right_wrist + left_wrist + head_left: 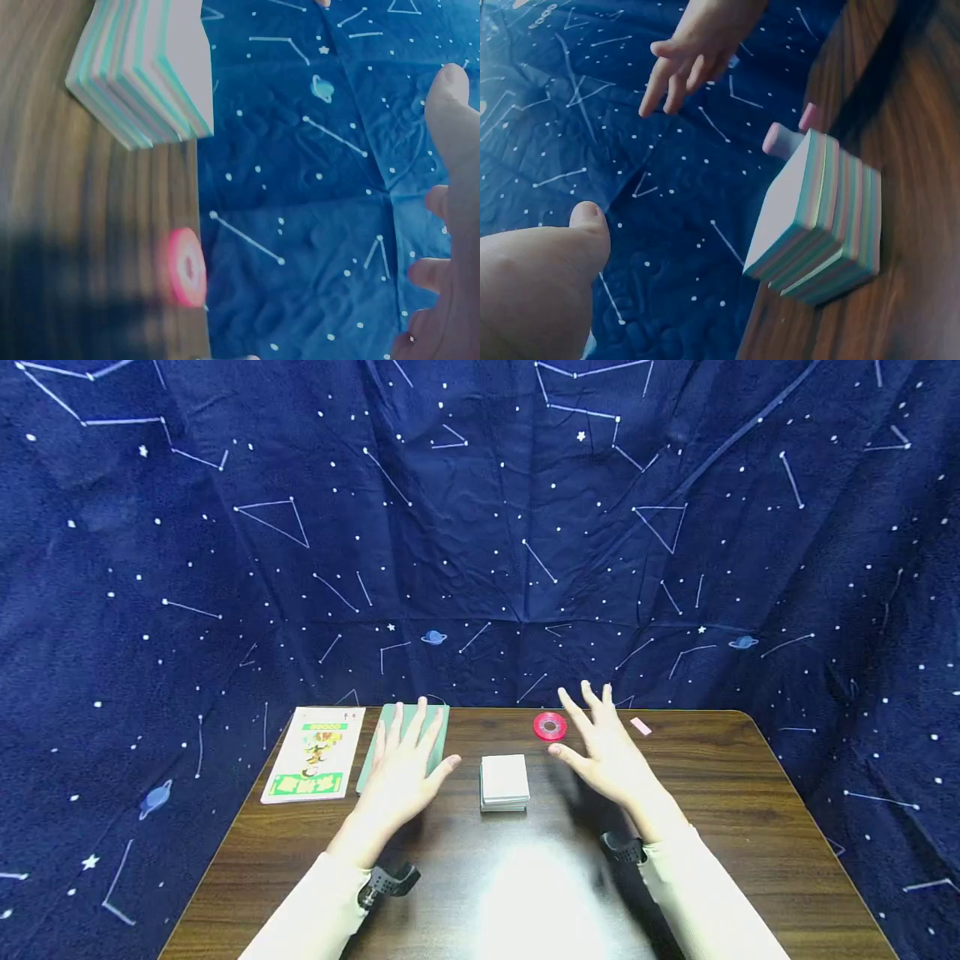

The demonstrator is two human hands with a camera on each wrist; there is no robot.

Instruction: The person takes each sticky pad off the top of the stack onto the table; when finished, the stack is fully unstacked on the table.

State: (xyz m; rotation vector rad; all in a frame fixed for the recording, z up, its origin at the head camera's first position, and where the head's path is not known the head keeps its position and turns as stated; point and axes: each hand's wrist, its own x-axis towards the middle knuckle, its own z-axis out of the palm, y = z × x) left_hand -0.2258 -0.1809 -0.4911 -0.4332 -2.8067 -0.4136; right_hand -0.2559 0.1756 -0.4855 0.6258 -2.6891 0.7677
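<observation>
My left hand (pixel 406 774) hovers with fingers spread over the green notebook (pixel 442 752), covering part of it. The right hand (pixel 609 753) is held up, fingers apart, beside a red ring-shaped roll (pixel 550 726), which looks like tape. Between the hands sits a square stack of paper pads (pixel 505 778), white on top. Its sides show pastel stripes in the left wrist view, where the stack (pixel 832 225) stands apart from the left thumb (pixel 590 225). Seen from the right wrist, the red roll (pixel 187 268) lies near the table's far edge. Neither hand holds anything.
A white booklet (pixel 317 753) with green and yellow print lies at the table's far left. Behind the right fingers is a small pink piece (pixel 641 726). The wooden table (pixel 750 860) ends at a dark blue starry curtain (pixel 480 527).
</observation>
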